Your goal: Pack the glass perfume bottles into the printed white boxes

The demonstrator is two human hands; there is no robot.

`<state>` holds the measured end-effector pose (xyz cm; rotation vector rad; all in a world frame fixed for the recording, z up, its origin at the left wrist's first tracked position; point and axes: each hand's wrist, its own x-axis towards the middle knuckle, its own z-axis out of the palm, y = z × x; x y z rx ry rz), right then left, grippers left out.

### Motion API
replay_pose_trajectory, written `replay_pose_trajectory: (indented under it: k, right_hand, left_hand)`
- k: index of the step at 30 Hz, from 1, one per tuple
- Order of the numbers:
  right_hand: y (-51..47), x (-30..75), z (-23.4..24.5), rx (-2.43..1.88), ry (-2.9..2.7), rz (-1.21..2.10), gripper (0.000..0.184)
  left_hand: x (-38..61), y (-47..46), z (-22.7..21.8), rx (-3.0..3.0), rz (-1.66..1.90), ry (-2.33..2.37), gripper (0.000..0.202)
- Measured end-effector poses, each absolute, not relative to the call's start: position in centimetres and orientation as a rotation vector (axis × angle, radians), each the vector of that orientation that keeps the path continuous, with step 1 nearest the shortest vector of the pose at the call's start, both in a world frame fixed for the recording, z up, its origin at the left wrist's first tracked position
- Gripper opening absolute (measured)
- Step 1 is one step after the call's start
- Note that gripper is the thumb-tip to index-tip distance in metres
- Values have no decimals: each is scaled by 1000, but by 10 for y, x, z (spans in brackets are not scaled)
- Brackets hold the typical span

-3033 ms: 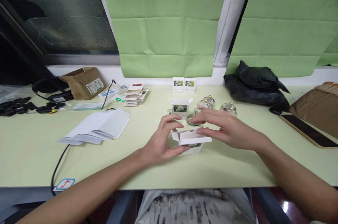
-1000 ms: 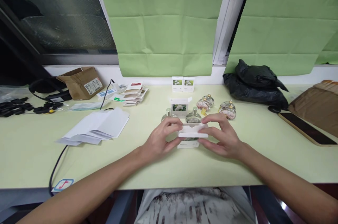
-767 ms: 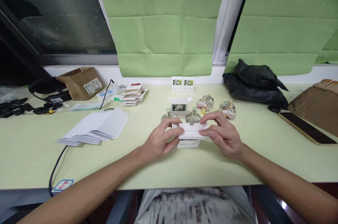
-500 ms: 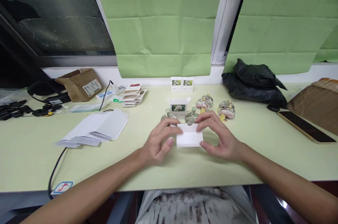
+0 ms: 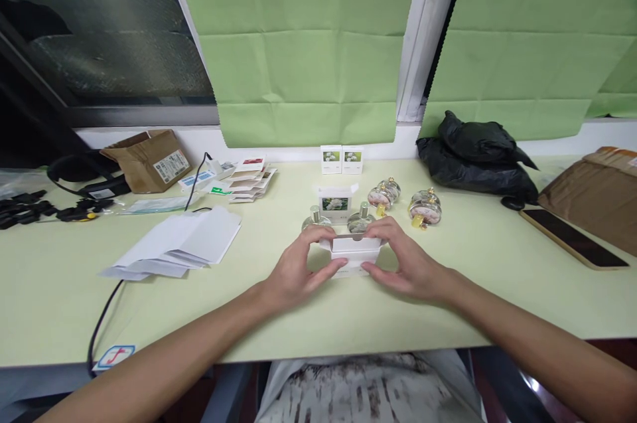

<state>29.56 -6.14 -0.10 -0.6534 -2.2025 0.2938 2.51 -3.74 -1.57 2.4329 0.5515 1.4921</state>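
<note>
A small white cardboard box (image 5: 355, 257) is held low over the table between my two hands, its top flaps standing open toward me. My left hand (image 5: 301, 265) pinches its left side, thumb on the front and fingers behind. My right hand (image 5: 404, 263) grips the right side the same way. Just beyond stand a glass perfume bottle (image 5: 315, 217) on the left and another perfume bottle (image 5: 361, 217) on the right. Between and behind them is an open white box (image 5: 335, 204) with a flower picture.
Two closed flower boxes (image 5: 342, 159) stand at the back. Round ornate bottles (image 5: 425, 208) lie to the right, near a black plastic bag (image 5: 478, 157) and a phone (image 5: 572, 238). Leftward are folded white sheets (image 5: 179, 244), flattened cartons (image 5: 250, 180) and a brown box (image 5: 148, 161).
The white box has tipped so its open top and side flaps show. Both thumbs have moved onto its front face.
</note>
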Motion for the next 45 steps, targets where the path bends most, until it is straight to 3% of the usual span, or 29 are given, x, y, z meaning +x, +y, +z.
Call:
replay_pose_trajectory:
  k: [4,14,17,22,28,33,38,45]
  right_hand:
    - [-61,295,-1,-658,-2198,238,52]
    - [-62,293,-2,-623,-2155,323,66]
    - [-62,295,-3,-607,-2149,370,66]
    - [-60,295,-6,-606,-1939,542,37]
    - [-52,286,-6,-819,-1798,638,20]
    - [-42,280,9,-864,-2064,578,32]
    - [-26,262,20,-799,-2201,585,46]
    - [-10,232,15,-877,-2193,605,52]
  left_hand:
    - [24,-38,-11,2484,1482,496,46]
    - [24,-43,-16,2270,1300,598,74]
    - [21,-44,-19,2280,1278,671,72]
    - [10,-40,-16,2379,1329,647,66]
    - [2,-36,-21,2434,1362,614,63]
    - [-5,-37,-27,2496,1389,570,57]
    - [-14,-36,-21,2581,1350,579,34]
    - [-20,-38,-19,2719,1319,442,34]
